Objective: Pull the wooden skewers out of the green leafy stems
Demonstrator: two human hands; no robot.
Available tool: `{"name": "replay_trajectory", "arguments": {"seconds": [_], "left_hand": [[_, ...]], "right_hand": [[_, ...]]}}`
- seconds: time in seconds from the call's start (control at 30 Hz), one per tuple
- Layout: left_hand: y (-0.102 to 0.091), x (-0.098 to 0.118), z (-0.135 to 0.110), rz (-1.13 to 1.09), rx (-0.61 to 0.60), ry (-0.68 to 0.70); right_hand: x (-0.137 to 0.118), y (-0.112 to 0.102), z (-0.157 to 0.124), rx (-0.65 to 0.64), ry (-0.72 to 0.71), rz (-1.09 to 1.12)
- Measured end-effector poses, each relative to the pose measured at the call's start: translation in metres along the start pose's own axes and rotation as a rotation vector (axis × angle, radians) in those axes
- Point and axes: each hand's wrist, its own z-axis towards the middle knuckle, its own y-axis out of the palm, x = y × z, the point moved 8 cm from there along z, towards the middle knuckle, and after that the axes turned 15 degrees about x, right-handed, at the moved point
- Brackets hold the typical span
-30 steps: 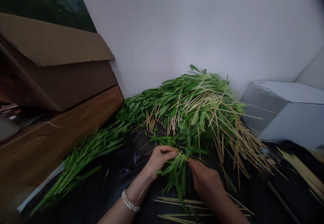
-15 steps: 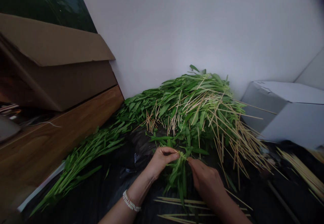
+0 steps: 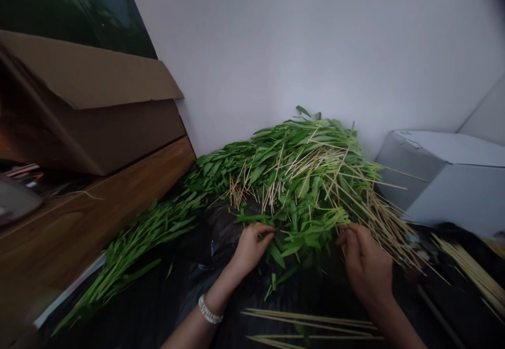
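My right hand (image 3: 365, 254) has its fingers closed at the end of a small bunch of leafy green stems (image 3: 315, 233), seemingly on a thin bamboo skewer that is mostly hidden. The bunch lies at the front of the large pile of greens (image 3: 268, 149). To the left, my left hand (image 3: 252, 246) is half curled, thumb and forefinger slightly apart, with nothing visible between them. A beaded bracelet (image 3: 209, 311) circles that wrist. Several loose bamboo skewers (image 3: 307, 320) lie on the black plastic sheet (image 3: 185, 296) below the hands.
Many skewer ends (image 3: 379, 217) stick out from the pile's right side. More skewers (image 3: 469, 265) lie at far right, below a white box (image 3: 465, 191). Long green stems (image 3: 118, 270) lie at left beside a wooden ledge (image 3: 79, 228) with a cardboard box (image 3: 118, 139). A white wall stands behind.
My right hand has moved right and slightly up, and the small bunch of greens has moved with it. My left hand stays near its place, now apart from the bunch.
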Motion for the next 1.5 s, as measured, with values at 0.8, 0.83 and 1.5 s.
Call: {"name": "replay_trajectory", "arguments": {"seconds": [0.8, 0.83, 1.5], "left_hand": [[-0.012, 0.018, 0.024, -0.095, 0.067, 0.028], [-0.014, 0.013, 0.023, -0.167, 0.078, -0.031], [0.002, -0.017, -0.003, -0.841, 0.068, -0.543]], "right_hand": [[-0.012, 0.011, -0.006, -0.114, -0.001, 0.17], [-0.016, 0.016, -0.01, -0.156, -0.024, 0.19], [-0.044, 0.057, -0.057, -0.501, -0.214, 0.145]]}}
